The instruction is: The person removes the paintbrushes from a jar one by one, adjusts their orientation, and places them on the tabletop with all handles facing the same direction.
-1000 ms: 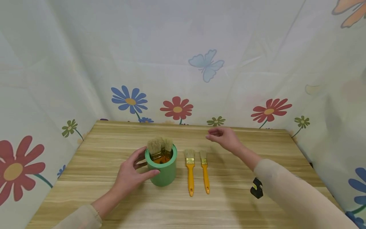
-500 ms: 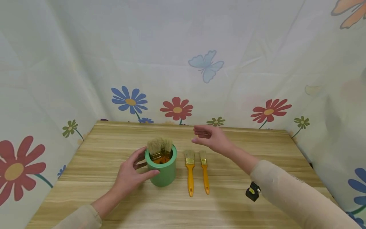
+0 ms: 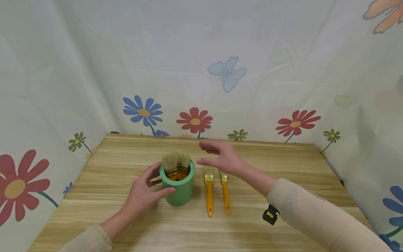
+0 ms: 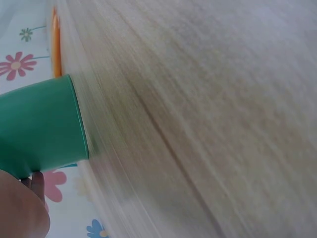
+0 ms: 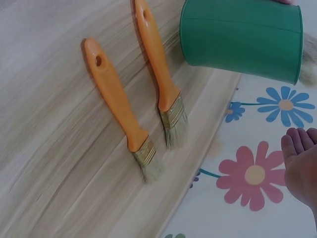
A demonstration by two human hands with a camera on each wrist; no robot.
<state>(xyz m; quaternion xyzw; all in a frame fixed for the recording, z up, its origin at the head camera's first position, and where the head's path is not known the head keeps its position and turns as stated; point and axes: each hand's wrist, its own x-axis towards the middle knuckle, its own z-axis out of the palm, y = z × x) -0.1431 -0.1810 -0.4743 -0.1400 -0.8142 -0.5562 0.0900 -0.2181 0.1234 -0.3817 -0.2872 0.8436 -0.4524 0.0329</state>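
Note:
My left hand (image 3: 143, 190) grips the left side of a green can (image 3: 179, 194), thumb across the front and fingers behind it. Paintbrushes (image 3: 170, 161) stand in the can with pale bristles up; their handles are mostly hidden inside. My right hand (image 3: 224, 157) is in the air to the right of the can, fingers loosely extended toward it and holding nothing. Below it two orange-handled paintbrushes lie side by side on the table, a wider brush (image 3: 209, 196) nearer the can and a narrower brush (image 3: 226, 197). In the head view the right hand overlaps their bristle ends.
The wood-grain table (image 3: 126, 150) meets a white curtain (image 3: 267, 87) printed with flowers and a butterfly behind and at both sides. A small black item (image 3: 270, 214) with a yellow mark shows beside the right sleeve (image 3: 302, 206).
My right hand has moved left and slightly down toward the can, its fingers spreading more. The left hand, the can and the lying paintbrushes stay where they were.

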